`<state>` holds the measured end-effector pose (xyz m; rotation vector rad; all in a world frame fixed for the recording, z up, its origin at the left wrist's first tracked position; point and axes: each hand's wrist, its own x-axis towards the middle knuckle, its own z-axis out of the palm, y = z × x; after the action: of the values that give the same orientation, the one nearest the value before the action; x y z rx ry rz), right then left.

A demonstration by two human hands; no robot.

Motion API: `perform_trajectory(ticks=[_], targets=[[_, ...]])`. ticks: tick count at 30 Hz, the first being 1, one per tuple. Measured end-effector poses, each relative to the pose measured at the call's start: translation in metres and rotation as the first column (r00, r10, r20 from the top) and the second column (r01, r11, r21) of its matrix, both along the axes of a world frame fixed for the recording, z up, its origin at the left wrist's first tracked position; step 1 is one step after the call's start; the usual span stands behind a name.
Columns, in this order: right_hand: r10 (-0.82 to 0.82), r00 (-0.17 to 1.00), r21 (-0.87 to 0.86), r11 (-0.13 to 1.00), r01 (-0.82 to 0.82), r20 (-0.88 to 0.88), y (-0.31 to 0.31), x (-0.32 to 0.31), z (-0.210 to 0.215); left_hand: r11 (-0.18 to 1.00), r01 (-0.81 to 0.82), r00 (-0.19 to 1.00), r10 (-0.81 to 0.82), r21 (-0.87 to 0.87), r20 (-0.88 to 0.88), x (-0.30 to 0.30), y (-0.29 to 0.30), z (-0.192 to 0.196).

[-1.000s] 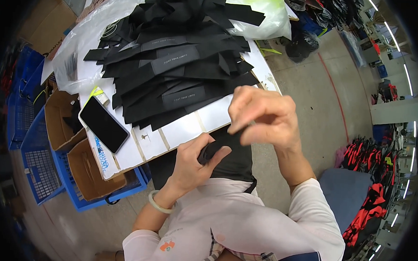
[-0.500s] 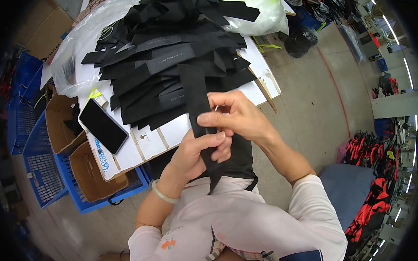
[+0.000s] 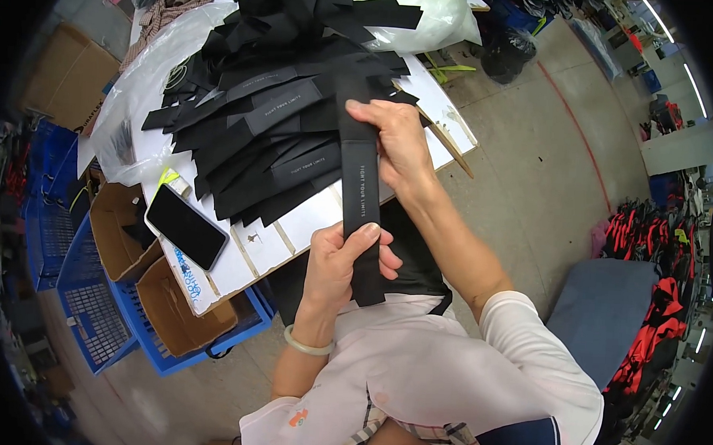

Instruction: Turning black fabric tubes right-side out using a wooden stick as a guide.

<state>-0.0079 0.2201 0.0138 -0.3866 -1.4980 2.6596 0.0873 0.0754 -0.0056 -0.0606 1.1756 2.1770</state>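
Note:
A long black fabric strap (image 3: 361,175) with pale lettering is stretched lengthwise between my two hands, over the table's near edge. Its lower part is pinched by my left hand (image 3: 345,262), thumb on top, with the tail end hanging below toward my lap. Farther up, my right hand (image 3: 396,137) is closed on the strap's right edge, thumb across its face. Just beyond lies a heap of similar black straps (image 3: 265,131), overlapping in layers, some with printed patches. The upper end of the held strap blends into this heap, so where it ends is hard to see.
A phone (image 3: 188,227) lies on the white table (image 3: 231,274), left of the heap. Clear plastic bags (image 3: 122,125) surround the pile. Blue crates (image 3: 98,315) with cardboard boxes (image 3: 181,310) stand at lower left. Wooden strips (image 3: 451,151) edge the table's right side.
My hands were close together on the strap; now they are apart. The right hand has moved up and away, and the strap's lettered section lies exposed between them.

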Motion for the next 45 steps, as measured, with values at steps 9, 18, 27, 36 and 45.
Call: perform_trajectory(ticks=[9,18,27,36,45], targets=[[0.316,0.948,0.25,0.922,-0.296,-0.04,-0.003,0.019,0.008,0.96,-0.168,0.969,0.118,-0.225,-0.218,-0.002,0.004,-0.004],[0.216,0.959,0.216,0.961,-0.175,-0.185,-0.008,0.012,-0.002,0.983,-0.171,0.975,0.16,-0.065,-0.156,-0.007,0.0,0.003],[0.46,0.882,-0.083,0.88,-0.468,-0.102,-0.006,0.01,0.006,0.938,-0.252,0.922,0.159,-0.236,-0.354,-0.002,0.002,-0.017],[0.677,0.726,0.723,0.563,-0.401,-0.124,-0.037,-0.017,0.047,0.697,-0.613,0.487,-0.038,-0.373,-0.872,-0.03,0.034,-0.024],[0.677,0.716,0.889,0.419,-0.185,-0.17,-0.056,-0.064,0.056,0.574,-0.789,0.504,0.398,-0.22,-0.767,-0.103,0.057,-0.024]])
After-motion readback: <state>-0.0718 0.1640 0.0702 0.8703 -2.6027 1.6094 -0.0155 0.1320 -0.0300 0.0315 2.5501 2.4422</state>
